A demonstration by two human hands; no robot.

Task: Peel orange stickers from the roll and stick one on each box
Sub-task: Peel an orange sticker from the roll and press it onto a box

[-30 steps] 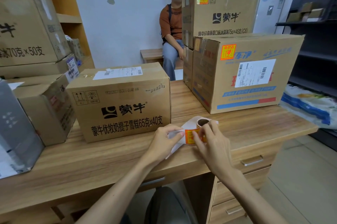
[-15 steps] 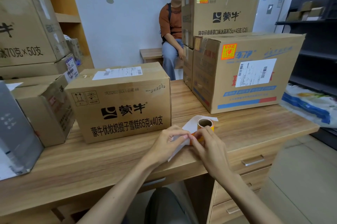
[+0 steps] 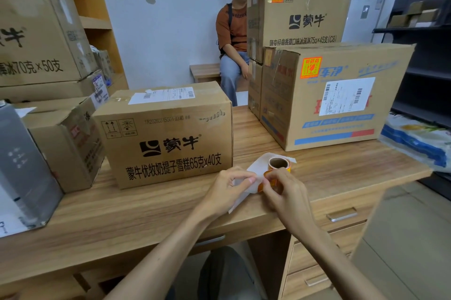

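Observation:
A small sticker roll (image 3: 279,164) with a cardboard core stands on the wooden desk (image 3: 122,214), white backing strip (image 3: 244,192) trailing toward me. My left hand (image 3: 227,189) pinches the backing strip. My right hand (image 3: 285,192) pinches an orange sticker (image 3: 267,181) at the strip's edge. Right behind my hands sits a brown box (image 3: 168,138) with no orange sticker on the faces I see. The large box (image 3: 336,97) at right and the box stacked behind it (image 3: 300,11) each carry an orange sticker.
More cardboard boxes (image 3: 41,38) stack on the left against wooden shelves, with a grey box (image 3: 22,167) at the desk's left edge. A person (image 3: 234,38) sits on a bench behind the desk. A plastic bag (image 3: 419,138) lies at right. Desk drawers are below my right arm.
My hands have drawn slightly toward me, away from the roll, which now stands free on the desk. The orange sticker is curling off the backing between my fingers.

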